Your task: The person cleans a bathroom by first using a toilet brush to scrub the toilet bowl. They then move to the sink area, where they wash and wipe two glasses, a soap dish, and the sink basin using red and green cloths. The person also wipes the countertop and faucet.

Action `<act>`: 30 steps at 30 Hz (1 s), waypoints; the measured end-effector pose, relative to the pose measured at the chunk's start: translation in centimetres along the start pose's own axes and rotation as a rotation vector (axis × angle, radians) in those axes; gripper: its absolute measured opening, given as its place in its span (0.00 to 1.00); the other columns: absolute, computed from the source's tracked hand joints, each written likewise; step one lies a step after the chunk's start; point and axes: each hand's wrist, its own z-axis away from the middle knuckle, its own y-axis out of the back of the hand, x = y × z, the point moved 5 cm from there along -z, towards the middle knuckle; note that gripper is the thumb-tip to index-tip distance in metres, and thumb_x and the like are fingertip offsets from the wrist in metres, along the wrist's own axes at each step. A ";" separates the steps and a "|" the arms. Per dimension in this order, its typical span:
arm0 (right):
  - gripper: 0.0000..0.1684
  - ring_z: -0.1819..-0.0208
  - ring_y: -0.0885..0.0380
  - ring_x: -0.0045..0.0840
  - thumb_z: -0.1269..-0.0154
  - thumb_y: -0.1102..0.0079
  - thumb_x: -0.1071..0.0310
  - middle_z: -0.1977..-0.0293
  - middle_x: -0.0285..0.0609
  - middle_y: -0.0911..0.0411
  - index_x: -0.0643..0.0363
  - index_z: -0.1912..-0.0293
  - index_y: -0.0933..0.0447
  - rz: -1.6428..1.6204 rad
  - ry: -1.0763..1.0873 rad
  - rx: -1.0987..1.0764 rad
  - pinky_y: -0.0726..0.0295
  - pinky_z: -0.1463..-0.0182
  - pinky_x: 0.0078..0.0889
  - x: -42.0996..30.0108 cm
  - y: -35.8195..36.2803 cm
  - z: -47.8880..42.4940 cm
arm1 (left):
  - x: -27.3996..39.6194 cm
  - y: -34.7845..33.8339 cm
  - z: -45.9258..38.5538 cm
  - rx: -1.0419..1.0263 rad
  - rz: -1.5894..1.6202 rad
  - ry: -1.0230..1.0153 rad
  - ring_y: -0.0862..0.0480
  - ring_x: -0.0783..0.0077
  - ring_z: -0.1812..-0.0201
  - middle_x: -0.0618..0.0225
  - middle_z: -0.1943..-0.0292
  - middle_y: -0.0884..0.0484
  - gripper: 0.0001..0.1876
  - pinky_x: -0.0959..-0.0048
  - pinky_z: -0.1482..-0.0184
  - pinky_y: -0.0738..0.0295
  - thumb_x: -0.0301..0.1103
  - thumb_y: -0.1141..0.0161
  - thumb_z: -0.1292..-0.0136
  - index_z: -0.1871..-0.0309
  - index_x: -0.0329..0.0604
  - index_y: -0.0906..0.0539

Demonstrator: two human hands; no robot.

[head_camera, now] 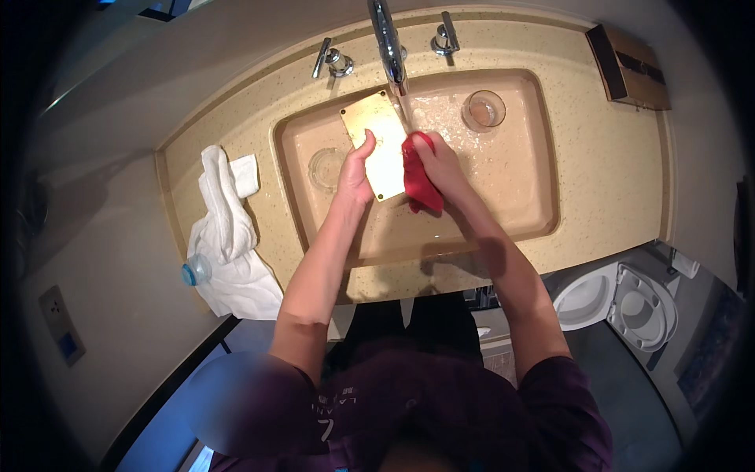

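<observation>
My left hand grips the left side of a flat rectangular tray or plate, its thumb lying over the bright face. Small dark dots, perhaps feet, mark the visible corners of this piece, which is tilted above the sink basin. Along its right edge, my right hand clutches a red cloth, whose lower end hangs down. A thin stream of water falls from the chrome faucet beside the cloth. The right hand's fingertips are hidden by the cloth.
Inside the basin are a clear drinking glass at right and a round glass dish at left. White towels and a blue-capped bottle lie on the left counter. Faucet handles flank the spout; a brown box stands far right.
</observation>
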 end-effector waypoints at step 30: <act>0.14 0.52 0.20 0.42 0.35 0.35 0.75 0.55 0.51 0.24 0.64 0.49 0.22 0.209 0.275 0.321 0.21 0.47 0.37 2.8 8.8 7.8 | -2.1 0.4 -1.4 -0.160 0.013 0.015 0.17 0.61 0.44 0.57 0.44 0.18 0.23 0.60 0.39 0.21 0.26 0.40 0.29 0.33 0.41 0.28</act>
